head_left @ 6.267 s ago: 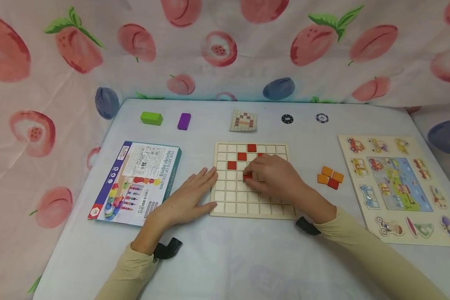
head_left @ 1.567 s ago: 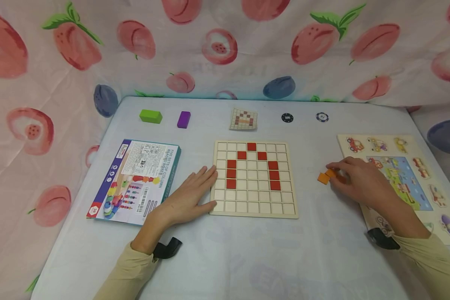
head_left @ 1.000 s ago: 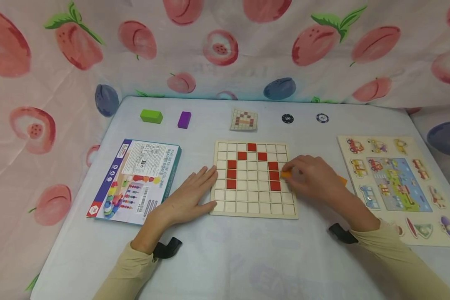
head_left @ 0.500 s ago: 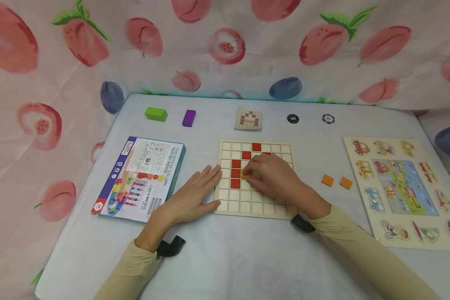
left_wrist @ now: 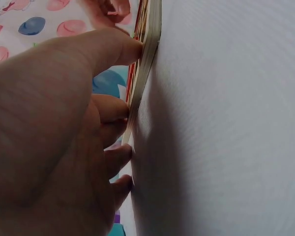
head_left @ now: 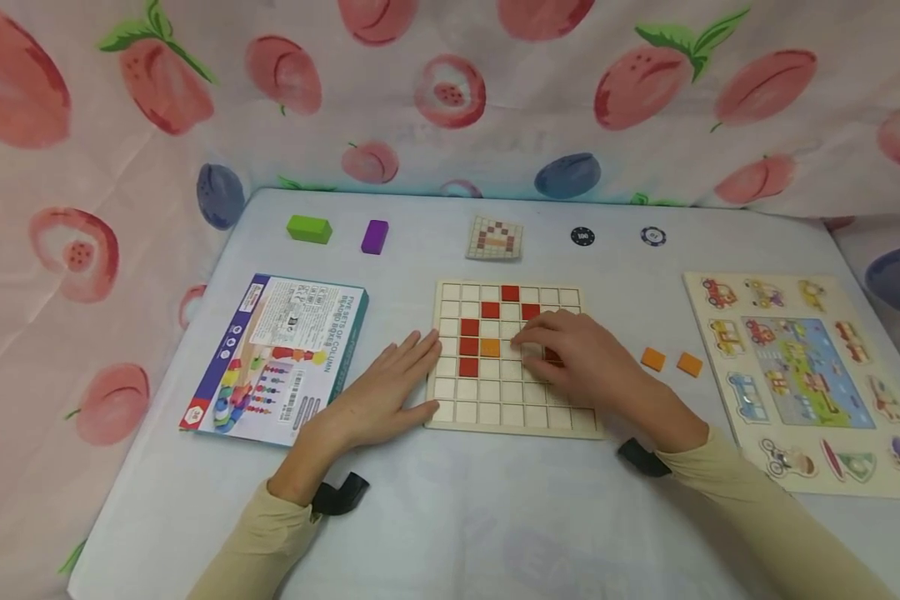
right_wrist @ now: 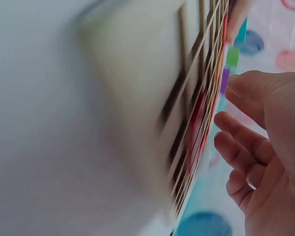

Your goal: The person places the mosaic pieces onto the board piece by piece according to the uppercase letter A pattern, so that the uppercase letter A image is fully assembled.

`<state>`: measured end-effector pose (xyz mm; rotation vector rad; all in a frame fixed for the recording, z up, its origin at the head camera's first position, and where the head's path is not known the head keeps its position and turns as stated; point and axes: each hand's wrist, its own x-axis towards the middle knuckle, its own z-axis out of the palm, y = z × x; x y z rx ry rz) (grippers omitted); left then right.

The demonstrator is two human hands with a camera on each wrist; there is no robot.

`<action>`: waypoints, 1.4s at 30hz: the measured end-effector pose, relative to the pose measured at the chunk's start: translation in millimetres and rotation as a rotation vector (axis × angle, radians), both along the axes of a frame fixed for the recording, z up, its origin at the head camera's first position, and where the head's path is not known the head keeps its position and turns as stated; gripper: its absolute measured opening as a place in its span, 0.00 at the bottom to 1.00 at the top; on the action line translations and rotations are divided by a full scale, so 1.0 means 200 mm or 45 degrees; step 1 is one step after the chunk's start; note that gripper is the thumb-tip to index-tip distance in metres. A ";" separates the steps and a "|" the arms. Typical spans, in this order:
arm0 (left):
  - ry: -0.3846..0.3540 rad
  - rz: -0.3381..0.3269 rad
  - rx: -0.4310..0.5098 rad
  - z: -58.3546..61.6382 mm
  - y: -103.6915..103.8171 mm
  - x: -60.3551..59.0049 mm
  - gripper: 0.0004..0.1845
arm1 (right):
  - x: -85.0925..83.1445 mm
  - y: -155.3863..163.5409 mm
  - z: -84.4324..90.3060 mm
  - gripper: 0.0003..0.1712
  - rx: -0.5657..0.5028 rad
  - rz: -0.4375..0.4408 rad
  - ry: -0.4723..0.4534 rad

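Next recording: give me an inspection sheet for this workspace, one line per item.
Surface: pale table cover, flat.
Job's things: wooden grid board with red tiles and one orange tile seated; two loose orange tiles to its right; pattern card behind it.
Clutter: toy box, green block, purple block, two poker chips, vehicle puzzle.
Hands: left hand flat against the board's left edge; right hand over the grid, fingers relaxed, holding nothing.
Cables: nothing seen; black wrist straps only.
Surroundings: fruit-print cloth behind and at the sides.
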<state>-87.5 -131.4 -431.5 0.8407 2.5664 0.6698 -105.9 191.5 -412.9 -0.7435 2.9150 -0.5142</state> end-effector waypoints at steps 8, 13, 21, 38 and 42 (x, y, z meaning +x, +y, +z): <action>-0.006 0.002 -0.010 0.00 0.00 0.00 0.45 | 0.10 0.40 0.01 0.21 0.072 -0.261 -0.026; -0.013 0.009 -0.005 0.01 0.00 0.00 0.45 | 0.16 0.58 0.01 0.24 0.178 -0.384 0.002; 0.000 0.024 0.021 0.00 -0.01 0.01 0.45 | 0.17 0.64 0.00 0.19 0.174 -0.404 0.020; -0.013 0.002 0.010 0.00 0.00 0.00 0.45 | 0.07 0.26 0.02 0.15 0.038 -0.238 -0.001; -0.009 0.001 0.013 0.00 0.00 0.00 0.45 | 0.04 0.15 0.02 0.14 0.024 -0.160 0.022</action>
